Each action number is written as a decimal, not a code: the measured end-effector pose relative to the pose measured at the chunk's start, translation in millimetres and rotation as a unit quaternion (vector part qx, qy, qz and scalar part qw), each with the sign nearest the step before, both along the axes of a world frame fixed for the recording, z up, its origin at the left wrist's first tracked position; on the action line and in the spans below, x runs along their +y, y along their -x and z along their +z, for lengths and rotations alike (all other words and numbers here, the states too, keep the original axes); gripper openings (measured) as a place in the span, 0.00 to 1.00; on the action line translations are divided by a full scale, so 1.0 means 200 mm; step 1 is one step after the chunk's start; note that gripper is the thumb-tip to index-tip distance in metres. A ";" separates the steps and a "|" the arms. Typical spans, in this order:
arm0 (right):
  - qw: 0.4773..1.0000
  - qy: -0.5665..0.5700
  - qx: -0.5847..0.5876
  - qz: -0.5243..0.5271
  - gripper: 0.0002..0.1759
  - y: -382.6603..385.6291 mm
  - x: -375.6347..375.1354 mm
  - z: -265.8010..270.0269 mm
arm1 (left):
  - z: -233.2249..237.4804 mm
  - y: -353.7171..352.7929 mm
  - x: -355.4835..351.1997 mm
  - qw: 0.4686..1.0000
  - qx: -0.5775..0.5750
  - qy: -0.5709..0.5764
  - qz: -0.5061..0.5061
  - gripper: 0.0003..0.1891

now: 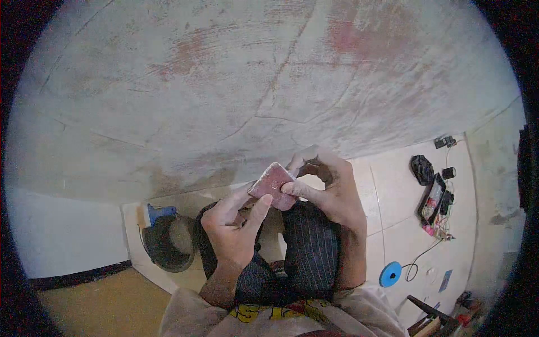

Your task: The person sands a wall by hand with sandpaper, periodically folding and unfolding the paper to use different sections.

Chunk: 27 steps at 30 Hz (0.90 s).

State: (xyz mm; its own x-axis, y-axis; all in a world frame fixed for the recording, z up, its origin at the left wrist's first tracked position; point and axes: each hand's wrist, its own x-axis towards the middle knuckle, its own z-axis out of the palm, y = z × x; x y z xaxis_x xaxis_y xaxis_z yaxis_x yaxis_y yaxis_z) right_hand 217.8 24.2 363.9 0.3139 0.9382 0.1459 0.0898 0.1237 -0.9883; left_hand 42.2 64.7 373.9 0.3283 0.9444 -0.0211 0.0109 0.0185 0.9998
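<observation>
A small, reddish, folded piece of sandpaper, dusted white along its edges, is held up in front of the wall. My left hand pinches its lower left side, thumb on the face toward me and fingers behind. On the right side, my right hand grips it with the thumb pressed on its face, the other fingers curled behind. White dust coats both hands. Just beyond them rises the grey-white wall, with reddish worn patches, scratches and cracks.
A black bucket with a blue-handled tool at its rim stands left of my knees. On the tiled floor to the right are a blue disc with a cable, a black tray of small items and a black bag.
</observation>
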 end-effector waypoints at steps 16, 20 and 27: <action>0.998 -0.041 -0.009 0.041 0.15 0.01 0.00 -0.01 | 0.01 0.03 0.02 1.000 0.019 -0.010 -0.014 0.16; 0.999 -0.018 -0.006 0.026 0.15 0.02 0.00 0.02 | -0.01 0.02 0.02 0.997 -0.052 0.050 -0.013 0.16; 1.000 -0.003 -0.012 0.017 0.17 0.04 0.00 0.03 | -0.01 0.04 0.03 0.999 -0.018 0.029 -0.042 0.17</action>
State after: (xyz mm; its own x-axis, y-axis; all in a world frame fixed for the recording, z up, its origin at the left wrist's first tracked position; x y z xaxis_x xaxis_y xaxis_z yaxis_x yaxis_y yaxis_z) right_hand 210.4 23.9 369.9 0.2779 0.9474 0.1587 0.1091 0.1330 -0.9851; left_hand 35.0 69.9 372.0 0.4087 0.9106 -0.0615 -0.0212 0.0768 0.9968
